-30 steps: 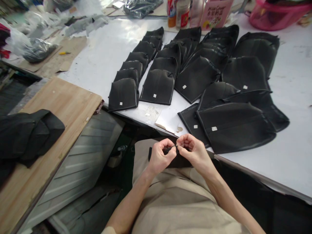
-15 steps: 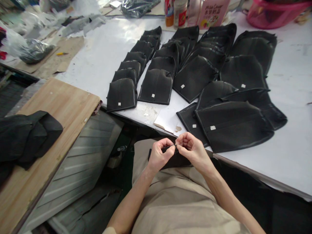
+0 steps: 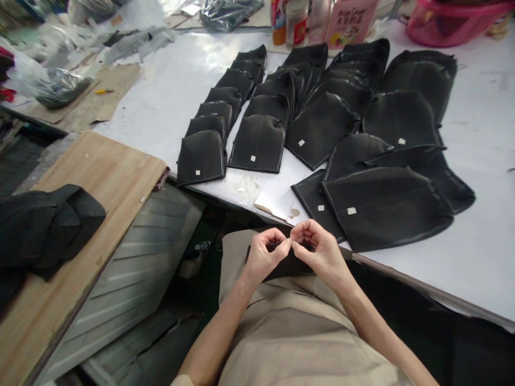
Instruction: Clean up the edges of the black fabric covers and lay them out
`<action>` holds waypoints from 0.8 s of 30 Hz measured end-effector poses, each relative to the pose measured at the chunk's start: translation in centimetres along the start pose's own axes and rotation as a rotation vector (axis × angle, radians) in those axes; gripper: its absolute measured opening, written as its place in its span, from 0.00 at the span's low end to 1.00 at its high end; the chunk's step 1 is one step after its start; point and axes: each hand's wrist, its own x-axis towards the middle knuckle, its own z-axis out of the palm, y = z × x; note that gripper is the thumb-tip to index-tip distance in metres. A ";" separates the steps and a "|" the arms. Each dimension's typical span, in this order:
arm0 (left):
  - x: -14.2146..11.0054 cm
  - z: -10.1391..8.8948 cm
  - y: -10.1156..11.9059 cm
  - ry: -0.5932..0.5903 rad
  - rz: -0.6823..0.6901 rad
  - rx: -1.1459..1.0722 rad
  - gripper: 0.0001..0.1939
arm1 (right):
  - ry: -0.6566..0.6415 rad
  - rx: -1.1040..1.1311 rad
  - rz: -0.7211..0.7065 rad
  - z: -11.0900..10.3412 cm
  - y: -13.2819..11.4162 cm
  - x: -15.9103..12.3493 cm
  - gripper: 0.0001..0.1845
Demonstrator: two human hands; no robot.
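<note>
Over my lap, my left hand (image 3: 267, 254) and my right hand (image 3: 316, 244) meet with thumbs and forefingers pinched together. What sits between the fingertips is too small to make out. A black piece of material (image 3: 287, 265) lies on my lap beneath both hands, partly covered by them. Just beyond my right hand, a black flat piece with a small white sticker (image 3: 386, 206) overlaps others at the table edge. Several more such black pieces (image 3: 257, 142) lie in overlapping rows on the white table.
The white-topped table (image 3: 153, 91) stretches ahead. Along its back are a glass jar (image 3: 296, 24), a pink box (image 3: 352, 21) and a pink basket (image 3: 450, 24). At left, black cloth (image 3: 52, 225) lies on a wooden board (image 3: 116, 166). A yellow pen-like object (image 3: 103, 91) rests on cardboard.
My fingertips have drawn slightly closer together, and my right hand has shifted a little. The black pieces on the table stay where they were.
</note>
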 end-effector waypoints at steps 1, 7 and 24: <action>0.0 0.0 0.1 0.000 0.006 0.017 0.13 | 0.000 -0.006 -0.010 0.0 -0.1 -0.1 0.07; 0.0 0.0 0.3 -0.020 0.048 0.057 0.09 | -0.009 -0.073 -0.031 -0.3 -0.3 -0.2 0.02; -0.3 -0.4 0.2 -0.040 0.025 -0.067 0.10 | -0.178 -0.147 -0.107 -1.3 -0.6 -0.4 0.05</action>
